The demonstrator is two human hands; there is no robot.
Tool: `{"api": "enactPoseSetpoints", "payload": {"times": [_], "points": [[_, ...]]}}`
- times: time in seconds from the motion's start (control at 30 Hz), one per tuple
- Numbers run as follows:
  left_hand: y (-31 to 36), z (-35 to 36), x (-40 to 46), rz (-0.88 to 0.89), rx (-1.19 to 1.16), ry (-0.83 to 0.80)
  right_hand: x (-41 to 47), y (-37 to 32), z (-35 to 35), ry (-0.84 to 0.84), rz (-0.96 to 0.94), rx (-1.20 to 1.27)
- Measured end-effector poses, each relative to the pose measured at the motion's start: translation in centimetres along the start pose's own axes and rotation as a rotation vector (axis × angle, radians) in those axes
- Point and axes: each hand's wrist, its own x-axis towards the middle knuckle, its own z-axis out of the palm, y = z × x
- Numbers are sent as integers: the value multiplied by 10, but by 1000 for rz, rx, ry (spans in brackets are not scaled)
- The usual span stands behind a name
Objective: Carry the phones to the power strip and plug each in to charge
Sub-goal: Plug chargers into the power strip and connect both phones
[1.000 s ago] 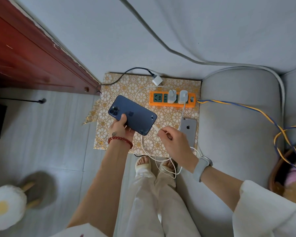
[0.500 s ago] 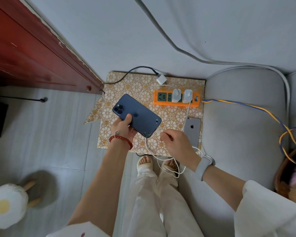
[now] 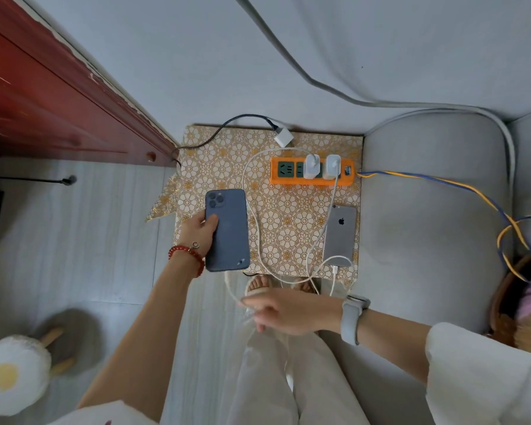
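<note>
A dark blue phone lies back-up over the left part of the patterned mat, and my left hand grips its left edge. A white cable runs from its bottom end up to a white charger in the orange power strip. My right hand hovers lower, over my knees, fingers loosely extended and blurred beside the cable's slack. A silver phone lies on the mat's right side, cabled to a second charger.
A loose white adapter with a black cord lies behind the strip. A grey sofa arm borders the mat on the right, red wooden furniture on the left. A yellow-blue cord crosses the sofa toward a basket. An egg-patterned stool stands bottom left.
The blue phone has turned from slanted to upright and moved down-left. My right hand has left the phone's bottom end and drawn back toward my knees; the cable now hangs from the phone.
</note>
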Motion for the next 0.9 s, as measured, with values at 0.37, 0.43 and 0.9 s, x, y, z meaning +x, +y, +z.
{"api": "enactPoseSetpoints", "payload": {"times": [0.37, 0.43, 0.9], "points": [[-11, -15, 5, 78, 825, -351, -4, 34, -18, 257, 218, -248], [-13, -7, 4, 80, 862, -372, -6, 46, -32, 501, 246, -457], [-28, 81, -9, -72, 78, -366, -41, 104, -71, 317, 380, -1158]]}}
